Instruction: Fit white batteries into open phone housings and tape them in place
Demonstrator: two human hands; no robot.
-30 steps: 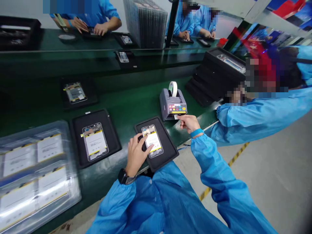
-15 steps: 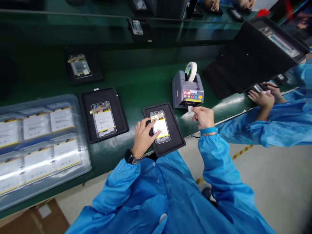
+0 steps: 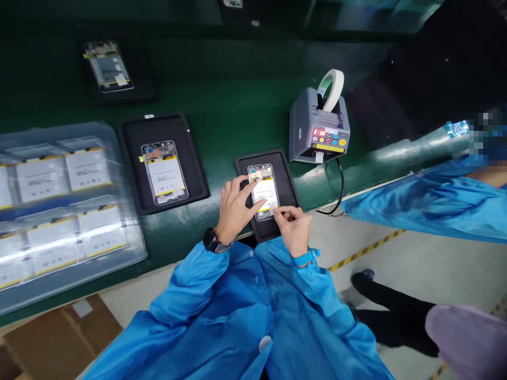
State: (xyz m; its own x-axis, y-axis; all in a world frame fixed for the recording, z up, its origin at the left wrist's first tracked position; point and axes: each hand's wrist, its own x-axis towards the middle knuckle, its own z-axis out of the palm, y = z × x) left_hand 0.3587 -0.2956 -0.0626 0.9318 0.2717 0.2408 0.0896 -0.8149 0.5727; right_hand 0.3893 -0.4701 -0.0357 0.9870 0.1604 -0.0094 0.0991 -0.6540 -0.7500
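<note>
Both hands' fingertips (image 3: 253, 198) press the phone (image 3: 264, 191).

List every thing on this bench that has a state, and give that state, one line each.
Left hand: fingers pressing on the open phone.
Right hand: fingertips pinched at the phone's lower edge.
Open phone: back off, battery showing, lying in a black tray.
Second phone: open, in its own tray, untouched.
Tape dispenser: lights on, roll loaded, tape strip sticking out.
</note>
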